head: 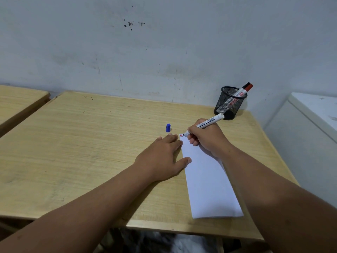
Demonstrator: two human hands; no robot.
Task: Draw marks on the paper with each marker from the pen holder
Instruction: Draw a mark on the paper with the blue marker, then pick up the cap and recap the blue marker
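Pale wood desk, scuffed, against a grey wall. From my remote seat, reading across from the left.

Left hand lies flat, fingers spread and holding nothing, palm on the desk, thumb tip and fingertips pressing on the left edge of the paper to pin it.

Blue cap stands alone on the desk, just beyond the left fingertips, apart from the sheet.

Paper is a long white strip running from the front edge of the desk up toward the right hand. At its far left corner I see small red and dark marks.

Right hand is curled tight around a white marker in a writing grip, tip down at that marked corner, seemingly touching.

Mesh pen holder stands at the back right, well apart from the sheet, with two markers inside, one red-capped, one black-capped.

My read: the blue marker's stroke is in hand, likely the last of three. Next move calls for lifting the tip, fetching the blue cap, pressing it on and returning the marker to the holder.
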